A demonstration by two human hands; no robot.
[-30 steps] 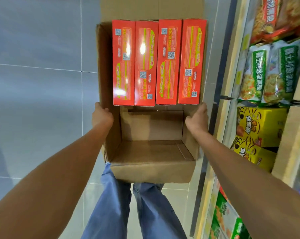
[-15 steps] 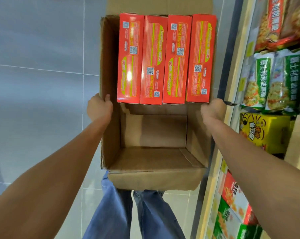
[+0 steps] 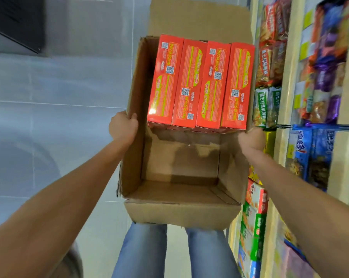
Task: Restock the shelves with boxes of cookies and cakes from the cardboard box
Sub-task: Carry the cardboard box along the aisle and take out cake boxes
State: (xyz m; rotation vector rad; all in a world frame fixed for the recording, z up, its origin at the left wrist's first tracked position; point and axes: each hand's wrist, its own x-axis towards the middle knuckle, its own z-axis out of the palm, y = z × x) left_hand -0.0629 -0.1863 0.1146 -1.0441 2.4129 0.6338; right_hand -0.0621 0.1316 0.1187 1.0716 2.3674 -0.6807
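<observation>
An open cardboard box (image 3: 181, 209) is held at the centre of the frame, above the tiled floor (image 3: 59, 97). Its left wall is gripped at the rim by the left hand (image 3: 123, 127), with the thumb hooked over the edge. Its right wall is clasped by the right hand (image 3: 251, 140), whose fingers are hidden. Four red boxes (image 3: 199, 83) are packed side by side in the upper half of the cardboard box. Shelves (image 3: 286, 77) stocked with snack packets are seen along the right edge.
</observation>
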